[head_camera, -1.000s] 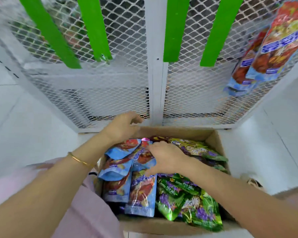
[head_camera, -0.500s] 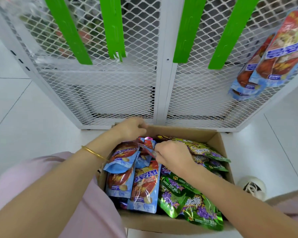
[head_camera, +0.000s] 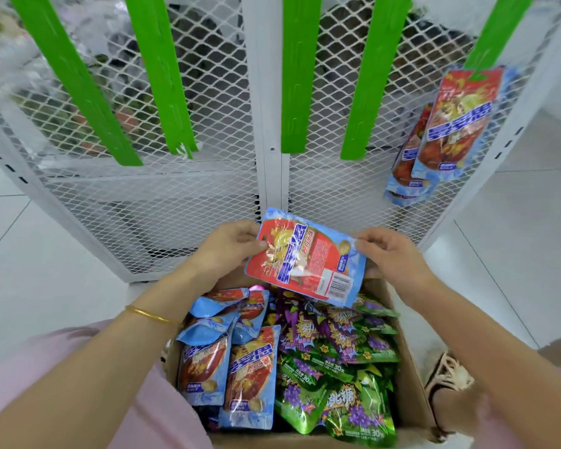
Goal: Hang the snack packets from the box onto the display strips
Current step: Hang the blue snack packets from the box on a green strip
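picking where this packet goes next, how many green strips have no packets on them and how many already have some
green strips with no packets: 4
green strip with packets hanging: 1
total: 5 strips

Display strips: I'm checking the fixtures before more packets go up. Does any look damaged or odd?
Yes. The second green display strip from the left looks torn at the bottom: its lower end is split into uneven, ragged prongs. The strip to its right ends in a clean, straight cut.
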The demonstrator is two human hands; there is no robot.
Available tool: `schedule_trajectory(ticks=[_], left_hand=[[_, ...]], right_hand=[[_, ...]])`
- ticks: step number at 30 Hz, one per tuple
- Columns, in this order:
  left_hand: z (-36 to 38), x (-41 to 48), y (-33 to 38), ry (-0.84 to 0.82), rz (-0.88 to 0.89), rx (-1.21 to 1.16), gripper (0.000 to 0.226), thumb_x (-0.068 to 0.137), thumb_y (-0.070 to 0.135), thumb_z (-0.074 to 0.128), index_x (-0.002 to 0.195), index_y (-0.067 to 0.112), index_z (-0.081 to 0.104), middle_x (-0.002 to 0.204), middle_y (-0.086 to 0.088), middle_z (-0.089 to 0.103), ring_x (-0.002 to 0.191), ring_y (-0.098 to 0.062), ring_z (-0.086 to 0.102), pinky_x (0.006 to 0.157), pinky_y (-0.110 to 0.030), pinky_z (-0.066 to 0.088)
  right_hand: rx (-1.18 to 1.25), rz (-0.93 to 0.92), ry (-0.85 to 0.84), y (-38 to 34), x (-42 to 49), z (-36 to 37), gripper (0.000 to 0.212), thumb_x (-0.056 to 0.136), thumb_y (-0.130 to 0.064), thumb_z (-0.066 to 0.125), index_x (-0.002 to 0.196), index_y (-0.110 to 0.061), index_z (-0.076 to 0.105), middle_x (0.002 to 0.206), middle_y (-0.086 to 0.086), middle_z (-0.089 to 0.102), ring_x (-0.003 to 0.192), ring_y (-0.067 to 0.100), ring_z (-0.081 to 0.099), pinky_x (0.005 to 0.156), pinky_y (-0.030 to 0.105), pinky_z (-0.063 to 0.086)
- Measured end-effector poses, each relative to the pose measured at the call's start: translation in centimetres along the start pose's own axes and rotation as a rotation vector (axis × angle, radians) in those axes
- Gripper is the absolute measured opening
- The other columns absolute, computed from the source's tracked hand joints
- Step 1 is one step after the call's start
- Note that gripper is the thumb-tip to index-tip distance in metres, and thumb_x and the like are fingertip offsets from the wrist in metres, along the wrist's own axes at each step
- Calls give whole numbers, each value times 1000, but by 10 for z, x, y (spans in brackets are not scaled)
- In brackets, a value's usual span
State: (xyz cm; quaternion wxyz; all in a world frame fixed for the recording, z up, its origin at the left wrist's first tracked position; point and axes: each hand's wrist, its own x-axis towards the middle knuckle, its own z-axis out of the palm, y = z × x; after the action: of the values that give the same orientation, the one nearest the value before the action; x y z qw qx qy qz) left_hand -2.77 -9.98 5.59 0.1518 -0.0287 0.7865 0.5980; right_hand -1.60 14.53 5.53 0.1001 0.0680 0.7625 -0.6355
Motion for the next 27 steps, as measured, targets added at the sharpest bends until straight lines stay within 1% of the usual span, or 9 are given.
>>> schedule_trajectory(ticks=[5, 9, 13, 15, 18, 21, 23, 25, 27], left_hand=[[19, 5, 52, -63, 306, 156, 24, 86, -6, 56, 77, 16, 58, 70, 0, 62, 57, 5, 58, 60, -10, 47], [56, 6, 114, -312, 520, 251, 28, 84, -9, 57, 77, 18, 60, 67, 11, 65, 67, 3, 58, 67, -14, 47], [93, 13, 164, -460, 605, 165, 17, 84, -8, 57, 83, 9, 60, 82, -9, 65, 85, -19, 61, 80, -24, 52], [104, 19, 181, -493, 603, 100, 17, 83, -9, 57, 82, 8, 61, 80, -8, 67, 85, -24, 61, 81, -25, 53], [118, 31, 208, -519, 597, 125, 20, 81, -11, 57, 92, 5, 64, 87, -2, 70, 94, -22, 62, 83, -23, 53], [122, 55, 234, -365, 646, 318, 37, 82, -8, 60, 116, 6, 59, 116, -3, 64, 105, -7, 60, 91, -21, 50], [124, 76, 255, -158, 677, 361, 41, 84, -4, 61, 122, 7, 55, 124, -5, 60, 104, -8, 58, 88, -14, 49], [131, 94, 277, -14, 687, 312, 42, 86, -1, 58, 127, 4, 49, 127, -7, 56, 99, -9, 56, 77, -6, 46], [143, 114, 295, 73, 671, 267, 40, 89, 3, 56, 127, 2, 46, 120, -8, 57, 92, -10, 56, 75, -11, 48]], right_hand=[[217, 221, -220, -13, 0, -39, 36, 94, -35, 45, 75, -8, 60, 73, 7, 69, 57, 15, 66, 50, 26, 53], [207, 54, -478, -20, 7, -54, 56, 73, -61, 60, 108, -18, 65, 108, 0, 70, 99, 15, 66, 85, 30, 53], [370, -22, -680, -33, 8, -66, 63, 70, -60, 66, 121, -25, 60, 121, 0, 64, 117, 13, 57, 103, 32, 42], [486, -78, -721, -41, 7, -78, 42, 72, -48, 69, 105, -23, 71, 96, -1, 72, 97, 11, 67, 92, 30, 52], [636, -165, -611, -52, 11, -107, 30, 60, -37, 83, 81, -19, 72, 66, -3, 65, 62, 13, 67, 68, 28, 57], [637, -204, -348, -57, 24, -145, 68, 37, -35, 94, 93, -9, 68, 81, 7, 73, 67, 17, 70, 63, 29, 58], [568, -251, -199, -69, 33, -167, 75, 29, -35, 95, 93, -8, 65, 81, 9, 73, 67, 17, 70, 62, 28, 58], [483, -321, -53, -87, 44, -183, 70, 32, -31, 94, 92, -9, 66, 79, 7, 73, 66, 16, 69, 65, 29, 59], [374, -347, 112, -107, 54, -192, 60, 53, -14, 88, 105, -5, 60, 78, 5, 72, 63, 14, 68, 69, 33, 58]])
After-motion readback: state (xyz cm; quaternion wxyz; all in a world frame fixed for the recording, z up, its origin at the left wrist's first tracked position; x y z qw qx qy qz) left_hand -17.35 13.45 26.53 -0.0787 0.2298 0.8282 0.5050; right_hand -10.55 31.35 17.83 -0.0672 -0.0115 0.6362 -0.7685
